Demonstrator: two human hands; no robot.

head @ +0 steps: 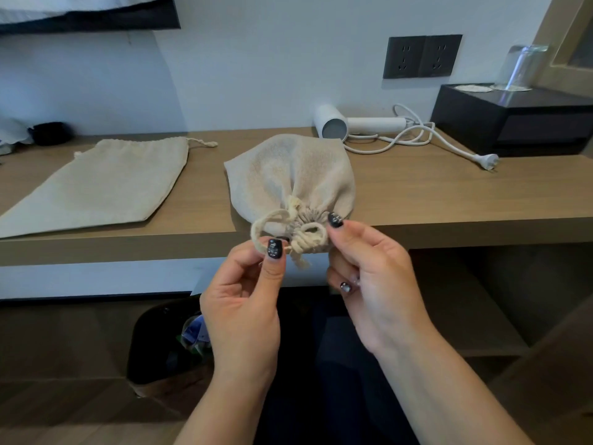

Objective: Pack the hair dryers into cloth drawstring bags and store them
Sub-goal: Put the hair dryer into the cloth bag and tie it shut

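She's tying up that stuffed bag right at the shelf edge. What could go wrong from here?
The filled bag sits at the wooden shelf's front edge; a hard tug on the drawstring, pinched by the left hand and right hand, might pull it off. The white hair dryer's loose cord behind could snag when lifted.

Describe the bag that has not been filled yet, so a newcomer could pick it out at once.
Look at the long wooden shelf along the white wall. On its left part lies the empty bag, beige cloth, spread flat, its cord end trailing from the far corner. Unlike the bulging bag at the middle, whose cord both hands are tying, it is flat and untouched.
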